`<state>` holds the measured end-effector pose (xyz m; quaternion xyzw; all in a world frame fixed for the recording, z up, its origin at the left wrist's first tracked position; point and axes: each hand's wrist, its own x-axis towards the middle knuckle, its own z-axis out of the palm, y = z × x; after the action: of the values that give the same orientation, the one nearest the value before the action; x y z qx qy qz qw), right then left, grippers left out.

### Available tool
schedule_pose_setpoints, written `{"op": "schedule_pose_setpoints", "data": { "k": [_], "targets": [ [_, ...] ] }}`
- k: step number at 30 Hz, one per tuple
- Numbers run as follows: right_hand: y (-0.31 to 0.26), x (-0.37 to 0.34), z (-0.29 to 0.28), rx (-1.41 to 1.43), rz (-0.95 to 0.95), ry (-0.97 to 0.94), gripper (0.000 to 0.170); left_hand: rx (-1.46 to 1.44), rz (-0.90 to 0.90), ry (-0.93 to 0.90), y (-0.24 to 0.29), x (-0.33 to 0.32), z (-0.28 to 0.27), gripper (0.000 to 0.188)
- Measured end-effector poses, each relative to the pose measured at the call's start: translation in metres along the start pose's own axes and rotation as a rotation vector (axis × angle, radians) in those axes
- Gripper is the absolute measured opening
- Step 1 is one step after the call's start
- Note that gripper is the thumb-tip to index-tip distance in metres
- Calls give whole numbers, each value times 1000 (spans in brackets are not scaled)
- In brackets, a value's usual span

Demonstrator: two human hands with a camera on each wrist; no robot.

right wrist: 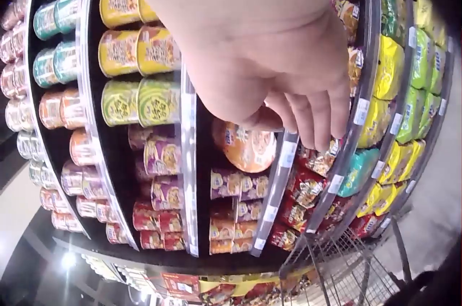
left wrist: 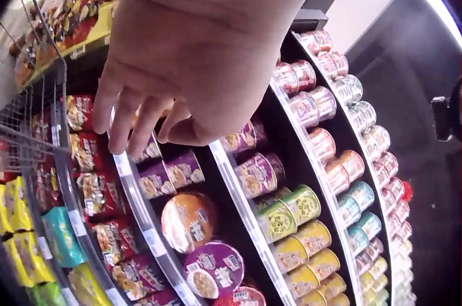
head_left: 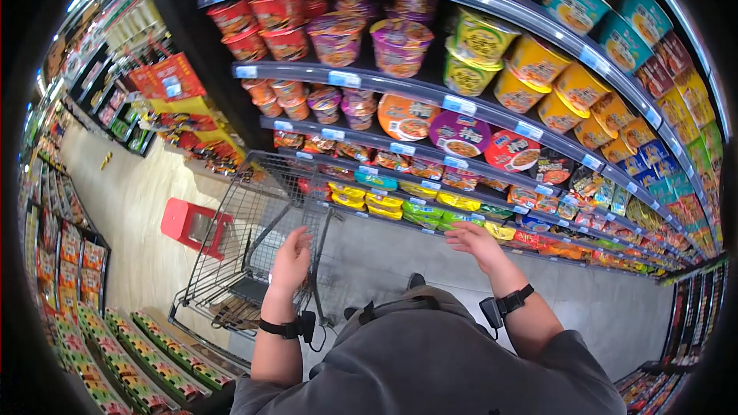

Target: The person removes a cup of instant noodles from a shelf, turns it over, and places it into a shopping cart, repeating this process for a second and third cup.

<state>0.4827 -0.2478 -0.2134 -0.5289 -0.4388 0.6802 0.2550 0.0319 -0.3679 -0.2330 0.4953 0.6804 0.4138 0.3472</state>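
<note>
In the head view, the left hand [head_left: 290, 260] is found raised over the wire shopping cart [head_left: 277, 184], its fingers loosely bent and nothing held; whether the cart is touched cannot be told. The right hand [head_left: 473, 244] is seen before the lower shelves, fingers extended and likewise empty. The orange bowl [head_left: 407, 117], purple bowl [head_left: 459, 135] and red bowl [head_left: 511, 151] are set side by side on a middle shelf, lids turned outward; should one be drawn out, its neighbours could be tipped or rolled over the shelf edge. Green cups [head_left: 478, 46] are stacked two high above, and the upper could be toppled if the lower were pulled first. A cable [head_left: 319, 340] is left hanging below the left wrist camera [head_left: 307, 327] and could be snagged on the cart's wires if the arm were lowered there. A red stool [head_left: 175, 219] is noted at the cart's far side and could be struck if the cart were pushed that way. In the left wrist view, nothing is clasped by the fingers, and part of the shelving is hidden by the palm, so goods there could be brushed unnoticed. In the right wrist view, no package is gripped; the orange bowl is partly covered by the hand, and as the gap cannot be judged, it could be knocked through a misjudged reach
</note>
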Motion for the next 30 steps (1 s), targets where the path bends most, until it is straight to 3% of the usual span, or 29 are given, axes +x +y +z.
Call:
{"op": "schedule_pose_setpoints", "data": {
  "k": [7,14,21,30],
  "targets": [
    [-15,-23,-95,75,-144,66,41,14,110,-95,100,55,92,46],
    [-65,-23,-157,69,-292,-21,46,83,228,-73,166,88,154,49],
    [-139,-13,-151,107,-504,-232,60,115,367,-20,224,110,181,51],
    [-227,29,-105,-29,-832,-251,87,121,587,57,319,175,164,56]
  ]
}}
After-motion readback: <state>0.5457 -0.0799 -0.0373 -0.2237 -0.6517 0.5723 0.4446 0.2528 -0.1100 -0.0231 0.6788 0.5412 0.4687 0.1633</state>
